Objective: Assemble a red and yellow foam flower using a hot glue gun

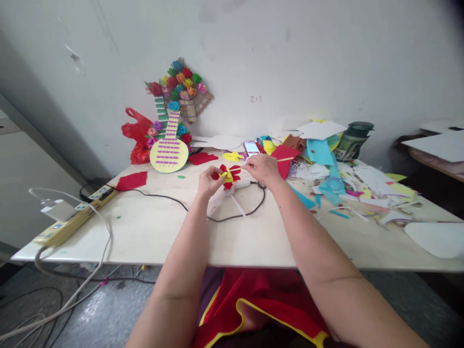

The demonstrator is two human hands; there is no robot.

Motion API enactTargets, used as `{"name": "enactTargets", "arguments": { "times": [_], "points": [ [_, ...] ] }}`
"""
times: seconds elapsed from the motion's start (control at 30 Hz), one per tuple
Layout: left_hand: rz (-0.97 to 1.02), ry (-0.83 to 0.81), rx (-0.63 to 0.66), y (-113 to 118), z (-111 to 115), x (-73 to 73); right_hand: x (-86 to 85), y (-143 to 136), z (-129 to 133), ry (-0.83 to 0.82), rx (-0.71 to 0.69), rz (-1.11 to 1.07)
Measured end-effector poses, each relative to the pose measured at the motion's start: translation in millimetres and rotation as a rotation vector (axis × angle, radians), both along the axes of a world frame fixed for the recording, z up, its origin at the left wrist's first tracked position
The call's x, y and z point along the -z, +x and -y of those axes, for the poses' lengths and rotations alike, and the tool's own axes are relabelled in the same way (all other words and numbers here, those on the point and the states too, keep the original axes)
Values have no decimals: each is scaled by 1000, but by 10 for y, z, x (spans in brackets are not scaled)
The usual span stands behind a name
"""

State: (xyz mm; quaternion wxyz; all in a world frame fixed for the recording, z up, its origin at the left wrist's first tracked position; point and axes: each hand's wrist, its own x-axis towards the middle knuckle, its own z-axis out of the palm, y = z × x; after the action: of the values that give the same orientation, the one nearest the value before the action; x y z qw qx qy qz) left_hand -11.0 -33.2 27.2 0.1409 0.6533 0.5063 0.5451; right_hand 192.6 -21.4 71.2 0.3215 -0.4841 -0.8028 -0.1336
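Note:
My left hand (210,182) pinches the edge of a red and yellow paper flower (227,177), holding it up over the table. My right hand (264,169) is closed on a thin wooden stick (285,160), whose back end sticks out to the right. The stick's other end points toward the flower's right petals; whether they touch I cannot tell. Below the flower lies a white glue gun (239,186) with a black cord, partly hidden by the flower and my left hand. Yellow paper petals (233,156) lie just behind the flower.
Paper-flower guitar crafts (169,153) lean against the wall beside a red plastic bag (137,135). A yellow power strip (74,217) sits on the left. A phone (251,149) stands behind my right hand. Paper scraps (362,181) and a dark green bottle (353,141) cover the right.

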Motion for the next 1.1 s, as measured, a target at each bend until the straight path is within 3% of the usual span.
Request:
{"name": "enactTargets", "arguments": {
  "times": [0.6,0.87,1.1],
  "points": [
    [-9,14,92,-17,-29,29,-50,-24,60,-65,-50,78],
    [59,-93,163,9,19,-11,-25,5,22,-96,-109,51],
    [55,-96,177,20,24,-18,-100,52,33,-94,-139,127]
  ]
}}
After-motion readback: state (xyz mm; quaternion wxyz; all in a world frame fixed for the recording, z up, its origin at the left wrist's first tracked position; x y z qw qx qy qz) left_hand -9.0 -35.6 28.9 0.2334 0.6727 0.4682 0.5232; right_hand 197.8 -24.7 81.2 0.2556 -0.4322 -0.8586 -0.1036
